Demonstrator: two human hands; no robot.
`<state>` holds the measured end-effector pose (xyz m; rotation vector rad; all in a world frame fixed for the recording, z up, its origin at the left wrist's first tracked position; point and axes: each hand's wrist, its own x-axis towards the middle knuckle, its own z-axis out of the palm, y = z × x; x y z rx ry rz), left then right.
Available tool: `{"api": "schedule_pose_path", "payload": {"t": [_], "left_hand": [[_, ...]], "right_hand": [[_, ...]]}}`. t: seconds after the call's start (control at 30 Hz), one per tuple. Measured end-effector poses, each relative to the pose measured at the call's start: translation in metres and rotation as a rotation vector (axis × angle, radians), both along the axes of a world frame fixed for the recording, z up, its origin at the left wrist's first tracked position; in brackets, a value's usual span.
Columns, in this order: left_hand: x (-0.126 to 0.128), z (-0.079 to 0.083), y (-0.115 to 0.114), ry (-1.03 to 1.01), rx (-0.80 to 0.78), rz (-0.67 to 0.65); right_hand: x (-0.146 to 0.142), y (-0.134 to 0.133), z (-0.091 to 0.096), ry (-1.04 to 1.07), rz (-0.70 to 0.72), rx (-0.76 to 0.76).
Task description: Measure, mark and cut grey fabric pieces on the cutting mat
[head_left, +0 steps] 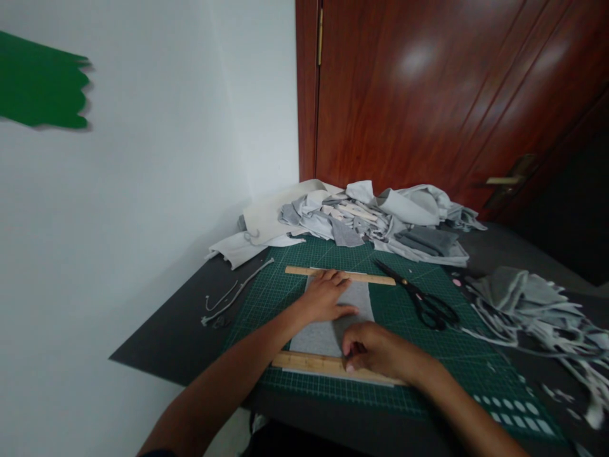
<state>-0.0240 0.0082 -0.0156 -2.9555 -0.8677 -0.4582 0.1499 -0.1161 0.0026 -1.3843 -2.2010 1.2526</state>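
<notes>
My left hand (327,297) lies flat with its fingers stretched out on a piece of grey fabric (314,336). Its fingertips reach the far wooden ruler (375,278), which lies across the fabric's far edge. A second wooden ruler (309,362) runs along the near edge, with a thin pale strip showing beneath it. Over this near ruler my right hand (378,349) is curled, thumb and forefinger close together at its edge. Whatever they pinch is hidden. To the right rest black-handled scissors (423,298), closed or nearly so.
A green cutting mat (404,330) covers much of the dark table (190,324). Fabric scraps (352,216) pile at the back, and grey cloth strips (528,304) heap at the right. Thin cords (242,289) lie left. Behind stand a white wall and a wooden door (404,95).
</notes>
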Motion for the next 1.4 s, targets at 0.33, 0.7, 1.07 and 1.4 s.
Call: {"api": "schedule_pose_path", "payload": {"t": [0.33, 0.7, 1.07, 1.4], "left_hand": [[-0.002, 0.005, -0.003, 0.030, -0.007, 0.006], [-0.002, 0.008, -0.003, 0.019, 0.007, -0.010], [-0.002, 0.007, -0.003, 0.015, 0.008, -0.013], [-0.002, 0.000, 0.001, 0.033, -0.066, -0.006]], "right_hand": [[-0.003, -0.002, 0.008, -0.001, 0.005, 0.012], [-0.004, -0.003, 0.011, -0.006, -0.016, -0.006], [-0.003, -0.003, 0.007, -0.003, -0.008, 0.018], [-0.004, -0.003, 0.011, -0.017, -0.008, 0.005]]}}
